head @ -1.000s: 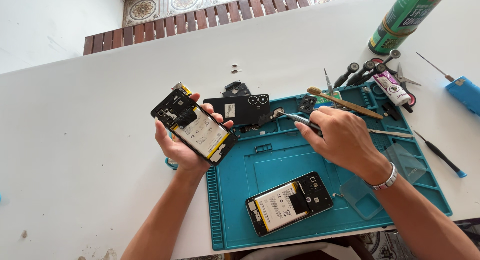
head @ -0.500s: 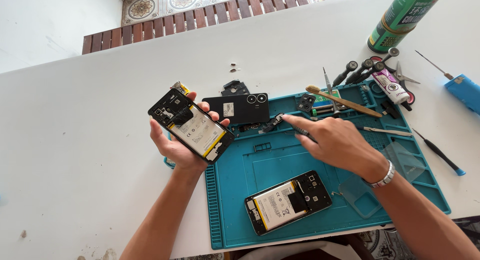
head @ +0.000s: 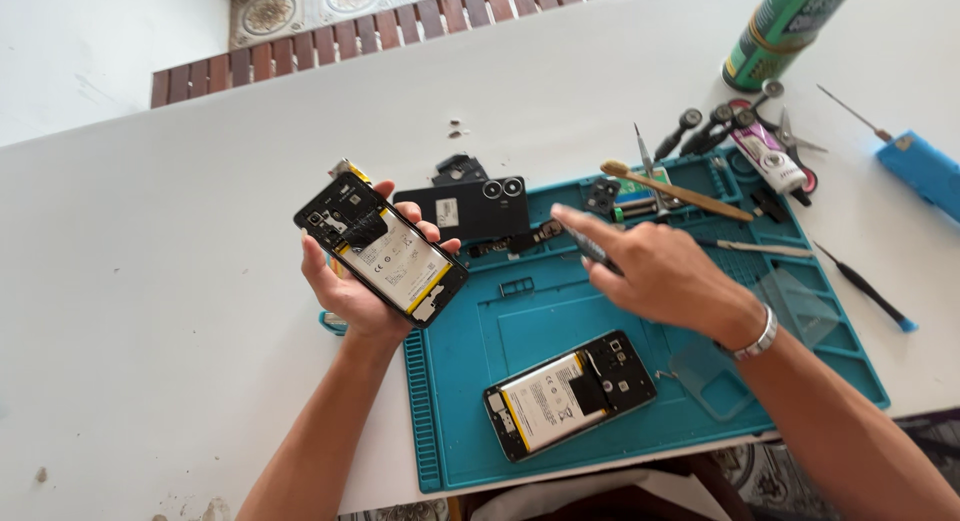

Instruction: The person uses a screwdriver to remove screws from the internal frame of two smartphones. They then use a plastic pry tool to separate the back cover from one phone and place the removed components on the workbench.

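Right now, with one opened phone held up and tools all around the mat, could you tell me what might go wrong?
The left hand holds the opened phone over the mat's edge; a slip could drop it with its battery exposed. The right hand carries what looks like a dark tool and reaches near the black back cover; it could scrape it. The second opened phone lies near the teal mat's front edge, where a forearm might nudge it.

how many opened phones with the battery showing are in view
2. One opened phone is held in the left hand, off the mat's left edge; the other lies on the teal mat, near its front edge. None seems hidden.
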{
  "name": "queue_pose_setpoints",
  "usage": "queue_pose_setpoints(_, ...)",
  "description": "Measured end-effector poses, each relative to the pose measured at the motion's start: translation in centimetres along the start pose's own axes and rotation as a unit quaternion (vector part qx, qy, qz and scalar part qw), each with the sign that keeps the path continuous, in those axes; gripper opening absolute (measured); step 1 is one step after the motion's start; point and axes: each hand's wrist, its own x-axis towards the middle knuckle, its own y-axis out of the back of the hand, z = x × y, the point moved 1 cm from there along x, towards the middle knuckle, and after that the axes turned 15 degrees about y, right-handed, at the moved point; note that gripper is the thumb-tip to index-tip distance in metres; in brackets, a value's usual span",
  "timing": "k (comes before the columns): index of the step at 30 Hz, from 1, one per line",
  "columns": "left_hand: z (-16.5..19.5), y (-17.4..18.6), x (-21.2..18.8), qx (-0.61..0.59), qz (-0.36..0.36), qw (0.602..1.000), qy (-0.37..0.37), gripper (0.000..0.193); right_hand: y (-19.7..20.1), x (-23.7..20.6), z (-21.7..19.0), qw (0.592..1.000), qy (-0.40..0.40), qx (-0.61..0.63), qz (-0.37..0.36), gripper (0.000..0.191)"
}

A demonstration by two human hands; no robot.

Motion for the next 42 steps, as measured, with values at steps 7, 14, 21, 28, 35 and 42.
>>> queue_pose_setpoints(7,-0.1,-1.1,-0.4,0.061,-0.026,0.994,0.089,0.105,-0.1,-0.5,1.0,0.981,0.076,0.052,0.172,0.042)
queue_pose_setpoints(14,-0.9,-0.8,-0.1,0.060,-0.071,0.985,0.148,0.115,0.1,-0.9,-0.4,0.947,0.179,0.105,0.247,0.023)
queue_pose_setpoints(21,-0.9,0.0,-0.1,0.100,-0.080,0.984,0.122,0.114,0.9,-0.9,-0.2,0.944,0.203,0.044,0.255,0.018)
queue_pose_setpoints(28,-0.7,-1.4,-0.5,0.156,-0.068,0.978,0.123,0.108,4.3,-2.5,2.6,0.985,-0.131,-0.027,0.106,0.036)
queue_pose_setpoints(35,-0.5,-2.4,-1.1,0.155,-0.051,0.978,0.133,0.109,4.1,-2.9,0.6,0.994,-0.076,-0.048,-0.064,0.082)
queue_pose_setpoints(42,-0.3,-2.9,-1.7,0.180,-0.024,0.971,0.153,0.115,3.5,-3.7,-0.2,0.998,-0.037,-0.044,-0.037,0.099)
